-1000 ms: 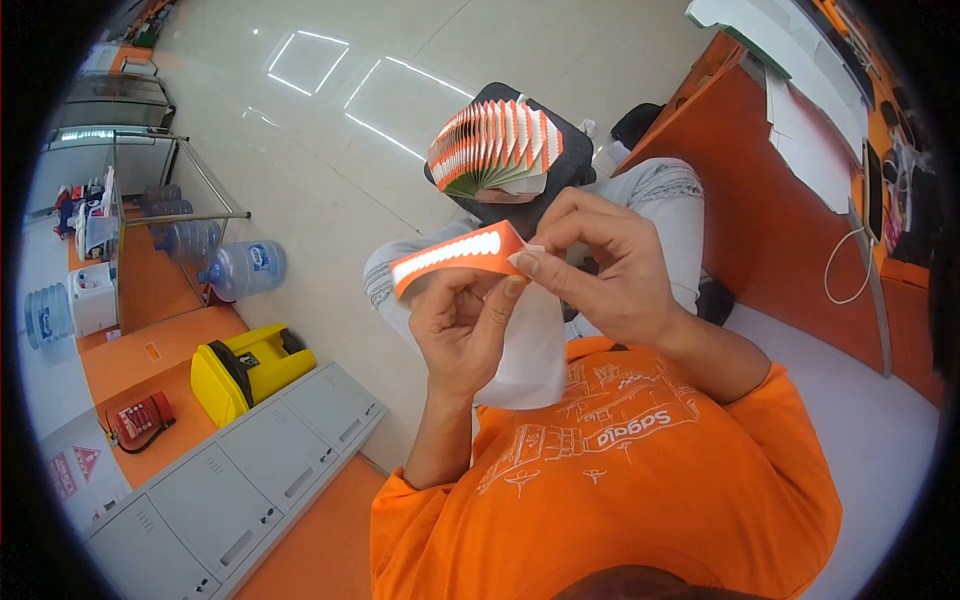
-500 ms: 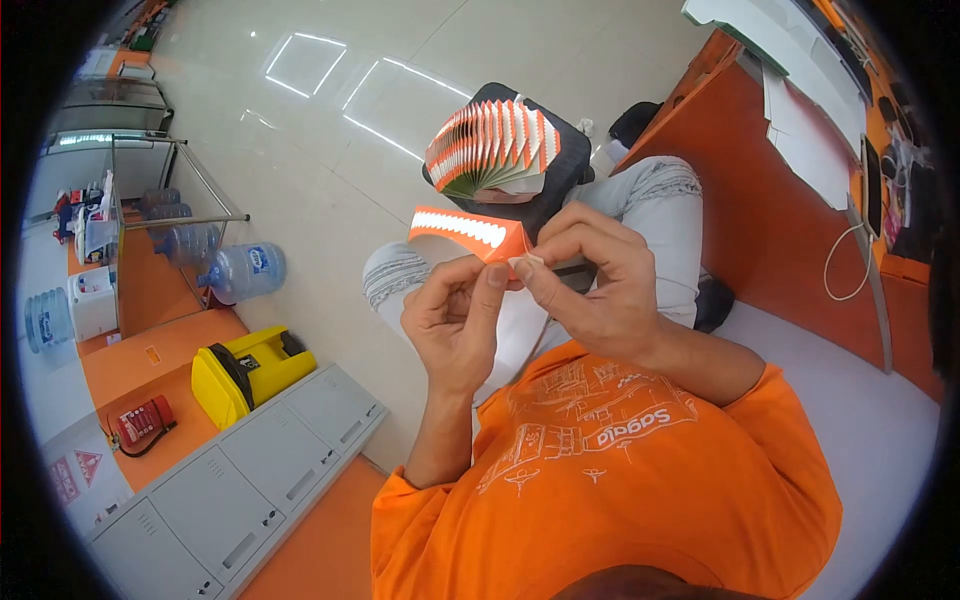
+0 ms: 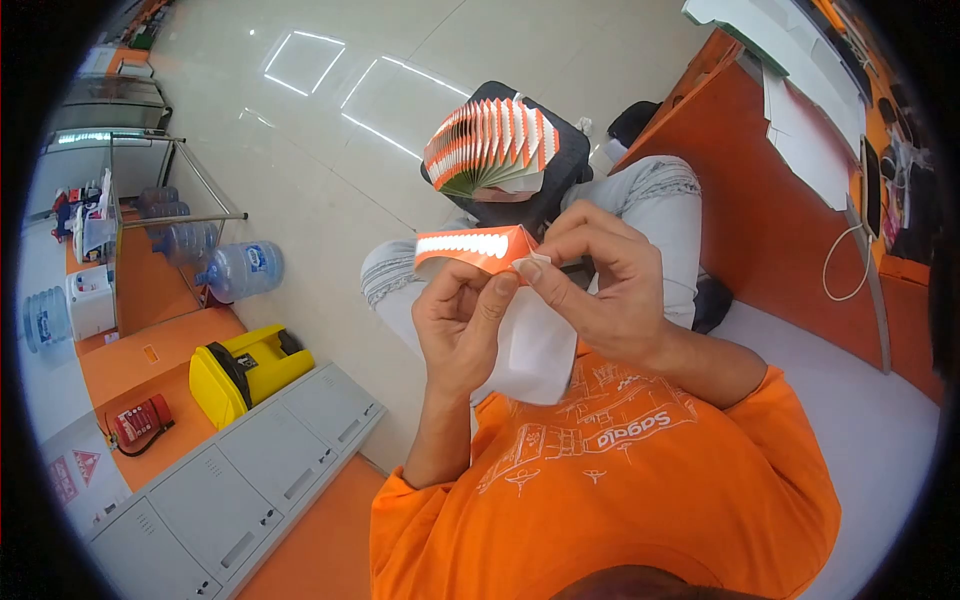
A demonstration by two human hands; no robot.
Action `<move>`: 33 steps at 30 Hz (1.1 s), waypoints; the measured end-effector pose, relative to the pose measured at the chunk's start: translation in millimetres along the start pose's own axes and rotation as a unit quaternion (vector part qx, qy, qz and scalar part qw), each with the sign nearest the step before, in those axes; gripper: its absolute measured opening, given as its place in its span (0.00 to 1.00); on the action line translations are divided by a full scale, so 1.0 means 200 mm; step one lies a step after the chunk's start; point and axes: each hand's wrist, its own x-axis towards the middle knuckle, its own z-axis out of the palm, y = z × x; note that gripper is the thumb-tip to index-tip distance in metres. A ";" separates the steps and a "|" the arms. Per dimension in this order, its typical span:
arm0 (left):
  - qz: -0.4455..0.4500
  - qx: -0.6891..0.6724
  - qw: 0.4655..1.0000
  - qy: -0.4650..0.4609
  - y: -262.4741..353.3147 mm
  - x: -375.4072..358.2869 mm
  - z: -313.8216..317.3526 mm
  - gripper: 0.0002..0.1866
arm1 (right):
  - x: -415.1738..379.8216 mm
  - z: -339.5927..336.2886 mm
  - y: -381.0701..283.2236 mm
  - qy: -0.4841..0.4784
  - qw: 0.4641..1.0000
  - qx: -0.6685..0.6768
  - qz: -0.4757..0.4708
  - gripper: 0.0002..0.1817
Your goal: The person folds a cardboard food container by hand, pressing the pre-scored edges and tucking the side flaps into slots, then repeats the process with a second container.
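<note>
Above my lap I hold a folded piece of orange-and-white printed paper (image 3: 465, 243), with a white toothed pattern along its band. My left hand (image 3: 462, 325) pinches its lower edge between thumb and fingers. At its right end, the fingertips of my right hand (image 3: 600, 270) press a small whitish flap together. A broad white paper panel (image 3: 535, 345) hangs below, between my hands and the orange shirt. Beyond my hands, a fanned stack of similar orange-and-white papers (image 3: 492, 150) rests on a dark seat (image 3: 575, 160).
To the right stands an orange wooden panel (image 3: 700, 150), with a white cable (image 3: 830, 270) looping from the desk above. On the left are water bottles (image 3: 245, 270), a yellow bin (image 3: 250, 370), a fire extinguisher (image 3: 140, 422) and grey lockers (image 3: 235, 480).
The white panel has swung down into fuller view below my hands. The printed band has tilted slightly and shifted a little right. Both hands keep their pinch.
</note>
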 end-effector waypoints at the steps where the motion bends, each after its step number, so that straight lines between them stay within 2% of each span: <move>1: 0.009 -0.003 1.000 -0.006 -0.01 0.00 -0.01 0.06 | 0.00 0.00 0.00 0.004 1.000 -0.019 -0.007 0.05; 5: -0.011 0.045 0.999 0.026 -0.01 -0.01 -0.01 0.06 | 0.03 -0.02 0.00 -0.002 0.997 -0.058 -0.048 0.05; 7: 0.016 0.034 0.999 0.034 0.00 0.00 0.01 0.06 | 0.04 -0.05 0.01 -0.047 0.994 -0.077 -0.063 0.04; 11: 0.024 0.057 0.998 0.016 0.00 -0.02 0.00 0.07 | 0.06 -0.07 -0.01 -0.049 0.984 -0.140 -0.104 0.05; 13: -0.002 0.051 0.998 0.027 0.01 -0.01 0.01 0.08 | 0.07 -0.08 -0.01 -0.082 0.987 -0.115 -0.078 0.04; 16: 0.002 0.053 0.998 0.030 0.01 0.00 0.01 0.08 | 0.04 -0.07 -0.01 -0.060 0.994 -0.083 -0.032 0.03; 23: 0.002 0.097 0.995 -0.009 0.01 -0.01 -0.03 0.07 | 0.04 -0.11 -0.01 -0.076 0.995 -0.060 -0.019 0.06; 25: -0.002 0.105 0.994 -0.017 0.02 -0.01 -0.05 0.07 | 0.07 -0.15 -0.02 -0.133 0.991 -0.029 0.007 0.07; 28: -0.015 0.079 0.997 -0.002 0.04 0.01 -0.03 0.08 | 0.07 -0.16 -0.05 -0.149 0.988 -0.007 0.042 0.08; 33: -0.018 0.068 0.997 -0.036 0.07 0.01 -0.01 0.11 | 0.06 -0.19 -0.04 -0.166 0.986 -0.026 0.019 0.09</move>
